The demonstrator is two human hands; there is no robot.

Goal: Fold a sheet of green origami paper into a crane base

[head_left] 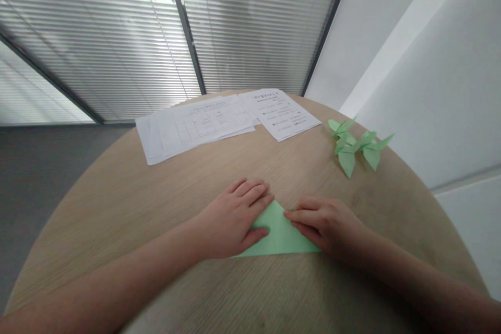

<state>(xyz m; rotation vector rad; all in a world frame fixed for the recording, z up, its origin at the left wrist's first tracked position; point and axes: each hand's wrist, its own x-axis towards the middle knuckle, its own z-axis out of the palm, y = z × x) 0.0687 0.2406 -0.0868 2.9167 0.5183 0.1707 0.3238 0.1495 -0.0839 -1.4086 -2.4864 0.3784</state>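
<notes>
The green paper (278, 235) lay as a triangle on the table (136, 209), towards six o'clock in the view. The left hand (238, 219) rested flat, fingers spread, on its ten o'clock slope; the right hand (326, 224) bunched its fingers at the two o'clock edge, whether pinching or merely pressing I couldn't tell. Uneven pressure could have shifted the paper and skewed a crease. Printed sheets (211, 120) near twelve o'clock bore text too blurred to read.
</notes>
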